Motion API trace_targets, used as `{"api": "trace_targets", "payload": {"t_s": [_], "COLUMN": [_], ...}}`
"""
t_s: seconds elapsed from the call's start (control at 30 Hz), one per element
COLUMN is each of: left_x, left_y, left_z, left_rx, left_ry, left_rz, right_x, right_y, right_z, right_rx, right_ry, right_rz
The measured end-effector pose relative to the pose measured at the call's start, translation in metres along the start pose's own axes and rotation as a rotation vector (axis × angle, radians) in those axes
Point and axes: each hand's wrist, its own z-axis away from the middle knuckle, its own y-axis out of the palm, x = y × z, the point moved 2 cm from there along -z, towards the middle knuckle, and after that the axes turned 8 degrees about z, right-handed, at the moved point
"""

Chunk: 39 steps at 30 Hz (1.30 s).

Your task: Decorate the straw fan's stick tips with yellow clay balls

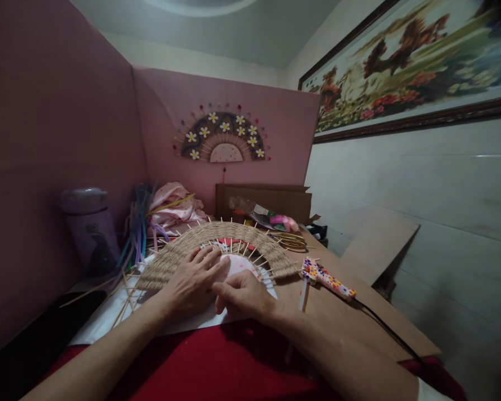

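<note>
A half-round fan of woven straw-coloured cord with thin wooden sticks lies in front of me. Its inner half-circle is covered with white cloth with pink spots. My left hand rests flat on the left part of that cloth centre, fingers stretched toward the inner rim. Beside it, my right hand is curled over the lower part of the cloth, thumb against the bent fingers; whatever they may pinch is hidden. A white sheet lies underneath.
A flower-patterned glue gun with a black cord lies right. Loose sticks and a lilac bottle stand left, near pink cloth. Behind are a cardboard box, golden hoops and a finished flowered fan on the pink partition.
</note>
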Motion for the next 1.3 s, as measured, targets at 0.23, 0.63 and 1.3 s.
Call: {"api": "trace_targets", "payload": {"t_s": [0.23,0.63,1.3], "left_x": [0.001,-0.002,-0.001], "left_y": [-0.004,-0.008,-0.006], "left_z": [-0.005,-0.016,-0.022], "left_rx": [0.027,0.143,0.085], "left_ry": [0.005,-0.051,-0.013], "left_rz": [0.055,0.029,0.063], "right_x": [-0.003,-0.004,-0.004], "right_y": [0.007,0.011,0.011], "right_z": [0.0,0.002,0.004], "right_rx": [0.085,0.096,0.109], "right_ry": [0.066,0.045,0.012], "right_rz": [-0.022,-0.021,0.012]}}
